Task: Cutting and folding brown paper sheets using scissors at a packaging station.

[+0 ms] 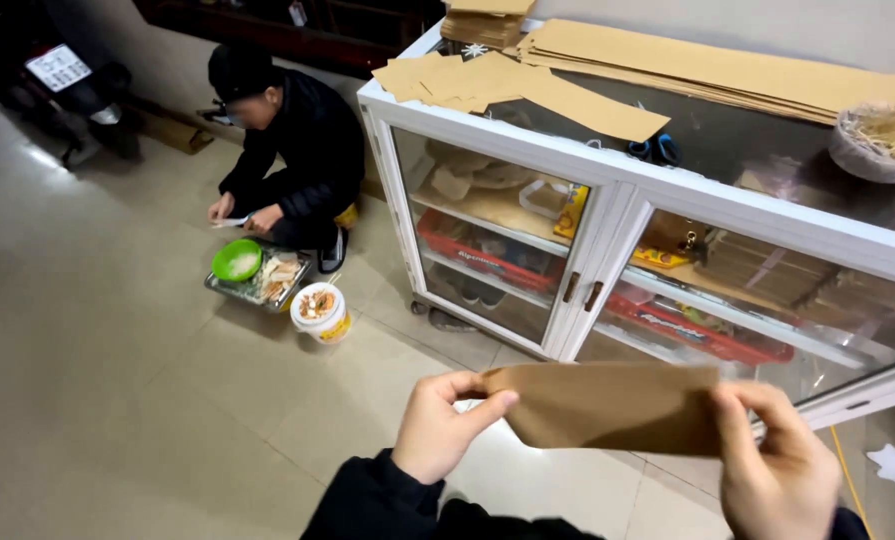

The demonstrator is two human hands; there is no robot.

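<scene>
Left hand (pixel 437 425): pinches the left end of a flat brown paper piece (pixel 607 405), thumb on the front, fingers curled behind.
Right hand (pixel 777 465): grips the right end of the same piece, thumb along its front edge.
Brown paper piece: held level in the air between both hands, above the tiled floor (pixel 117 400) and in front of the glass cabinet (pixel 567 230).
Glass cabinet: white frame with two glass doors; shelves inside carry red trays and boxes.
Cabinet top: loose brown paper cutouts (pixel 517 85) lie near its left corner, long stacked sheets (pixel 727 70) run along the back, and a bag of straw-like filling (pixel 882 140) sits at the right.
Co-worker (pixel 287 150): a person in dark clothes crouches on the floor left of the cabinet, hands low.
Before the co-worker: a green bowl (pixel 236 260) rests on a tray (pixel 257 285), with a white tub (pixel 319 310) just beside it.
</scene>
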